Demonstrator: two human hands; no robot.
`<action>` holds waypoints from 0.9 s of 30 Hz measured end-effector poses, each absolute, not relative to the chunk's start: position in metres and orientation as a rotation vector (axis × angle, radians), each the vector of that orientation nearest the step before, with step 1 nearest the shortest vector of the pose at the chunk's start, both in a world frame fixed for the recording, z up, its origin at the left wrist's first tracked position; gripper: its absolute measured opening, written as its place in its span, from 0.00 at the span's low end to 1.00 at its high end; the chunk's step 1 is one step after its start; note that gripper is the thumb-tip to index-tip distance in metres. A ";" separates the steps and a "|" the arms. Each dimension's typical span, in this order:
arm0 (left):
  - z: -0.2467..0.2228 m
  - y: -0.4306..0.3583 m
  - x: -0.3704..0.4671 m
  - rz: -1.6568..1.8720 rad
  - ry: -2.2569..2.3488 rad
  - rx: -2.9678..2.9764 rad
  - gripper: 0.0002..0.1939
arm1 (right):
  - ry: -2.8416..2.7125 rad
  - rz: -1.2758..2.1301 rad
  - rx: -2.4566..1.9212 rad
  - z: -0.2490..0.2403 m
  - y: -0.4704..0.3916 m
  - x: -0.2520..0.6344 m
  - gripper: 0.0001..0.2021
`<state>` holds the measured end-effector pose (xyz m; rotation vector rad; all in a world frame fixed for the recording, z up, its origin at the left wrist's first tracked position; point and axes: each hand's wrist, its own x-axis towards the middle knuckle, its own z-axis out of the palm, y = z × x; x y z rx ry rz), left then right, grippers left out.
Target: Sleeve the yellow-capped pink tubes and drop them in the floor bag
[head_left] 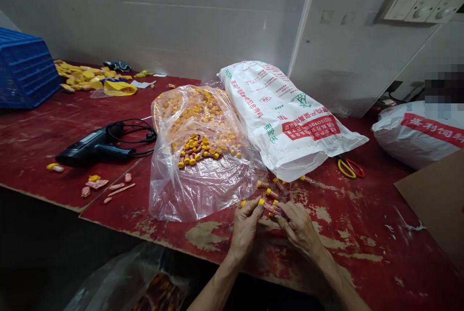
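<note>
Both my hands meet at the table's front edge over small clear tubes with yellow caps and pinkish contents. My left hand [245, 228] is closed, thumb and forefinger pinching a yellow-capped tube [268, 206] by its cap end. On the tube's other end, the fingers of my right hand [297, 226] are closed too; its fingertips partly hide what lies under them. Just beyond my fingers lies another capped tube [272, 194], with a few more near the white sack. A clear plastic bag [195, 197], heaped with many such tubes, lies open to the left of my hands.
Behind the bag lies a printed white sack [261, 103]. A black heat gun [90, 146] with its cord, pink scraps [97, 184] and a blue crate [27, 69] are left. Scissors [350, 167], another sack [416, 137] and a cardboard sheet [435, 200] are right.
</note>
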<state>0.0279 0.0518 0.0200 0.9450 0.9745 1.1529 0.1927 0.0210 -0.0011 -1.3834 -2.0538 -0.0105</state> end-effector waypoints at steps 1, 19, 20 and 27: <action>0.022 0.049 0.027 1.131 0.991 1.056 0.12 | -2.043 -0.002 -1.367 -0.001 0.021 0.192 0.13; 0.005 0.154 -0.007 0.930 1.854 2.061 0.13 | -1.905 -0.265 -1.600 -0.048 0.005 0.233 0.13; 0.003 0.171 -0.007 0.891 1.877 2.083 0.12 | -1.909 -0.304 -1.616 -0.051 0.006 0.234 0.13; -0.006 0.255 0.013 0.754 1.925 2.206 0.15 | -1.877 -0.398 -1.699 -0.056 0.015 0.232 0.14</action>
